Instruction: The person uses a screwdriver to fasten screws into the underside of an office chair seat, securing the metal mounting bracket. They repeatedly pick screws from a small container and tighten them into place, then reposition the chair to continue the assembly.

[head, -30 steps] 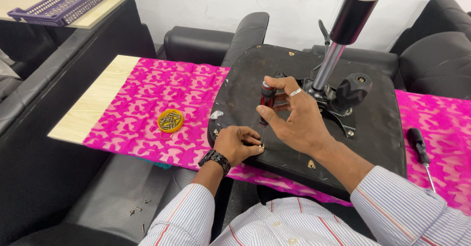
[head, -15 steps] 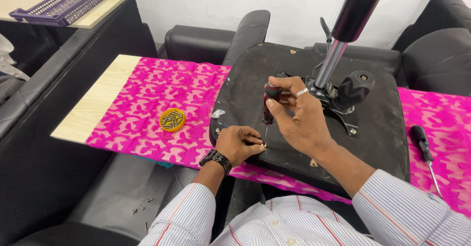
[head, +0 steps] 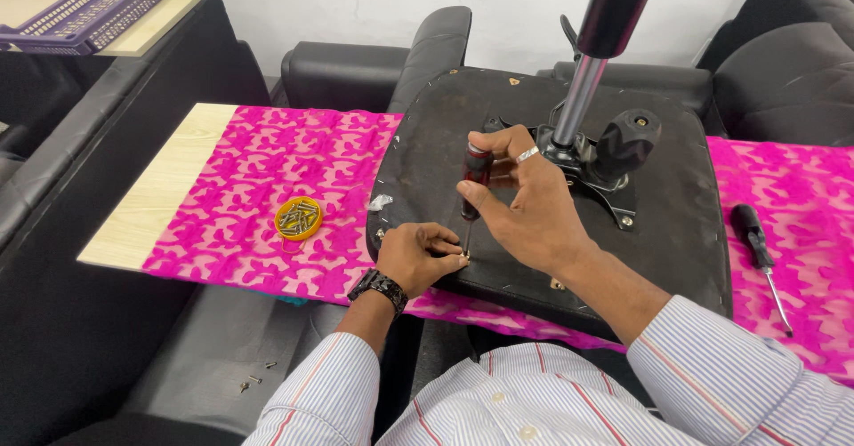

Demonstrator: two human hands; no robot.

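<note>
Purple slotted plastic basket (head: 93, 6) is recorded at far left on a pale wooden shelf (head: 173, 6); below it a pale wood board (head: 151, 201) is draped with a pink patterned cloth (head: 267, 188). On that cloth a small round yellow dish of metal screws (head: 298, 218) is set, well apart from the hands, and a few loose screws (head: 253, 379) are noted on the dark seat below. Next, the left hand (head: 414, 255), with a black wristwatch (head: 378, 288), is rested on the near edge of the upturned black chair seat base (head: 534, 259); its fingers are pinched at a small screw where the tool tip meets the base. Compared with a second ago, the red-and-black-handled screwdriver (head: 471, 188) has been brought down from near the mechanism and stood upright on that screw, so driving appears to be starting. The right hand (head: 525, 206), with a silver ring, is closed around the handle. Behind it the black metal tilt mechanism with chrome gas cylinder (head: 587, 99) is bolted to the base, whose surface is scuffed and stapled. At far right a second black-handled screwdriver (head: 756, 250) is laid on the cloth.
</note>
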